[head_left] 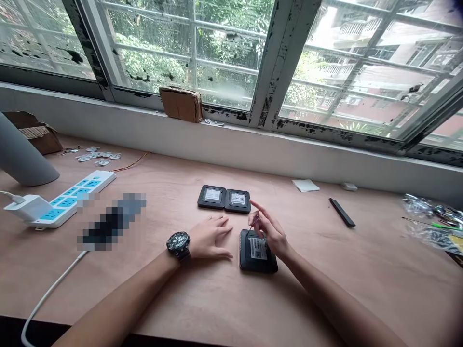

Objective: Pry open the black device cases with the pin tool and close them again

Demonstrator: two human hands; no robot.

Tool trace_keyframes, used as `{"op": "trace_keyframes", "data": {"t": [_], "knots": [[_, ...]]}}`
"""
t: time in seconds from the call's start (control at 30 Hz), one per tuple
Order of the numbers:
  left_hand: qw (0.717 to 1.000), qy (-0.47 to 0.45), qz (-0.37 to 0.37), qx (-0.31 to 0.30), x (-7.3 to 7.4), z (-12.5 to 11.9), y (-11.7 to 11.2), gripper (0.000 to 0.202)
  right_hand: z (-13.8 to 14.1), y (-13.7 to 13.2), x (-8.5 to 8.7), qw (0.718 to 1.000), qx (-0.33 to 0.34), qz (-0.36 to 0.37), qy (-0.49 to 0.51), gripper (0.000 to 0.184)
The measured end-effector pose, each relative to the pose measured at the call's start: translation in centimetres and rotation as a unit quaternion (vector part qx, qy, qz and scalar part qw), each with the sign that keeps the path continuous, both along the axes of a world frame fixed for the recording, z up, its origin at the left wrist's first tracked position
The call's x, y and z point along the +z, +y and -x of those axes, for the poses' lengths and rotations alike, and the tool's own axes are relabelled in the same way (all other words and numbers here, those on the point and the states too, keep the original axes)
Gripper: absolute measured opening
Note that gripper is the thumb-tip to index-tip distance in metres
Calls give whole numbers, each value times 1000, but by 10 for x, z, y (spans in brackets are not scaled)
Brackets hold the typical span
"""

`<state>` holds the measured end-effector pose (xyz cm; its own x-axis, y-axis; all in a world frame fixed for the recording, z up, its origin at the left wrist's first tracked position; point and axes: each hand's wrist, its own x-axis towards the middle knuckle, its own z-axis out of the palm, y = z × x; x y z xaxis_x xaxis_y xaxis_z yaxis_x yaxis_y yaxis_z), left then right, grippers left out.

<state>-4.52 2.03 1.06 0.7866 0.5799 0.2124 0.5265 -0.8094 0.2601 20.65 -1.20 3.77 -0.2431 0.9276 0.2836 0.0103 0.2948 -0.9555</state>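
Observation:
My right hand [274, 235] pinches a small screwdriver [254, 218] with a clear, pinkish handle, its index finger stretched out. The thin dark shaft slants down to the upper left part of a black square box [257, 266]. That box lies flat in front of me with a white printed label on top; my fingers cover its upper right part. My left hand [209, 238], a black watch on its wrist, rests palm down on the table left of the box, fingers apart and holding nothing. Beyond the hands, two similar black labelled boxes, a left one [206, 201] and a right one [237, 207], lie side by side.
A white power strip [104, 177] with a plugged-in charger and a blurred-out object [108, 226] are at left. A black bar [342, 212] and a white pad [306, 185] lie right. Plastic bags [421, 233] sit far right. A cardboard box [181, 104] stands on the sill.

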Motion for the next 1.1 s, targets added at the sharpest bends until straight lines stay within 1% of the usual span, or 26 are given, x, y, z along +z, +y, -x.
{"op": "trace_keyframes", "data": {"t": [0.03, 0.1, 0.17, 0.23, 0.3, 0.33, 0.37, 0.4, 0.43, 0.5, 0.53, 0.6, 0.63, 0.7, 0.8, 0.87, 0.93, 0.97, 1.03, 1.1], "knots": [[1000, 1, 0, 0, 1, 0, 0, 82, 0, 0, 1, 1000, 16, 11, 15, 45], [1000, 2, 3, 3, 3, 0, 0, 82, -2, -1, 5, 999, 30, 13, 20, 37], [1000, 3, 9, 4, 5, 0, 0, 84, -12, -1, 13, 1000, 14, -1, 9, 28], [1000, 1, 19, 1, 7, 0, 0, 85, -32, -1, 23, 999, -41, -31, -3, 26], [1000, -6, 29, 0, 9, 0, 0, 84, -60, -1, 30, 989, -120, -76, -32, 27], [999, -12, 34, 1, 10, 0, 0, 83, -75, -2, 32, 980, -155, -94, -78, 28], [999, -20, 40, 2, 11, -1, 0, 81, -91, -2, 31, 965, -189, -111, -143, 28], [999, -30, 45, 4, 12, -2, -1, 79, -105, -3, 29, 944, -209, -127, -222, 28], [998, -42, 49, 5, 12, -3, -2, 78, -119, -3, 24, 922, -210, -140, -295, 28], [996, -64, 55, 6, 12, -7, -5, 78, -139, -4, 10, 882, -202, -150, -398, 29], [996, -73, 55, 5, 11, -9, -7, 80, -145, -4, 2, 869, -197, -145, -430, 30], [995, -79, 55, -4, 9, -15, -11, 87, -152, -4, -13, 856, -182, -122, -468, 31], [995, -78, 55, -10, 8, -19, -14, 93, -153, -3, -17, 854, -173, -109, -479, 31], [996, -70, 55, -23, 5, -26, -19, 107, -148, -4, -21, 854, -161, -93, -486, 29], [996, -69, 57, -28, 2, -36, -26, 124, -129, -9, -17, 869, -151, -93, -461, 30], [995, -79, 61, -17, 0, -41, -29, 133, -111, -16, -13, 887, -121, -96, -435, 31], [994, -88, 65, -3, -2, -44, -32, 135, -93, -24, -11, 902, -90, -86, -414, 31], [994, -90, 67, 2, -3, -45, -33, 134, -86, -27, -12, 908, -87, -71, -404, 32], [993, -94, 73, 11, -5, -46, -34, 130, -77, -32, -15, 918, -95, -27, -385, 34], [992, -98, 78, 19, -6, -46, -34, 127, -73, -34, -16, 924, -103, 13, -369, 35]]}}
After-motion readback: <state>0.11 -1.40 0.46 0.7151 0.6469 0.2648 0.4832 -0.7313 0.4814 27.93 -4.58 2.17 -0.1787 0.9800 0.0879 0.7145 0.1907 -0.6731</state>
